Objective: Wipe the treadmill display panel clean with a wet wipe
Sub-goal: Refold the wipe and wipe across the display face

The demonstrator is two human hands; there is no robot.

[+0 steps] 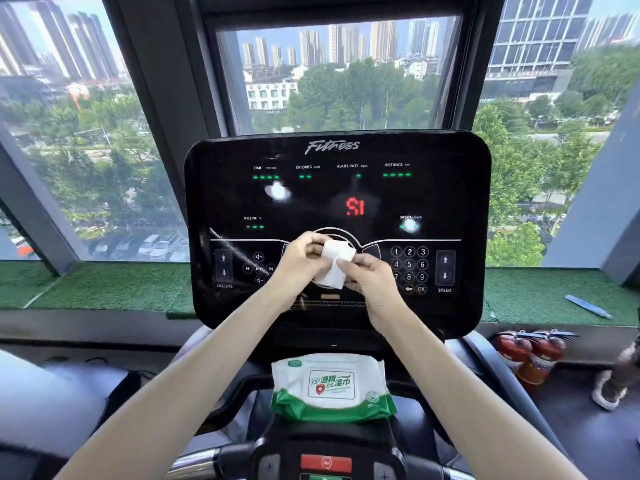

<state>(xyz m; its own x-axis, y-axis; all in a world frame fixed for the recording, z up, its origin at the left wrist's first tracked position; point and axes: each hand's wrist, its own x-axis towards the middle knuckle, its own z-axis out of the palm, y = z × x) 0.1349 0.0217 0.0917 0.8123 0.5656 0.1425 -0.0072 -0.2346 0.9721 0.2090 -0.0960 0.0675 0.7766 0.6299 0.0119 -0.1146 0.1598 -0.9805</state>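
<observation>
The black treadmill display panel [337, 202] stands upright ahead of me, with green readouts, red digits and button groups at left and right. A white wet wipe [334, 263] is held in front of its lower middle. My left hand [299, 263] pinches the wipe's upper left part. My right hand [369, 275] grips its lower right part. The wipe is folded and partly bunched between both hands. A white and green wet wipe pack [332, 386] lies on the console shelf below the panel.
A red stop button [326, 462] sits at the console's bottom edge. Two red fire extinguishers [530, 355] stand on the floor at right. A blue-white tube [587, 306] lies on the green turf ledge [104, 285]. Large windows rise behind the panel.
</observation>
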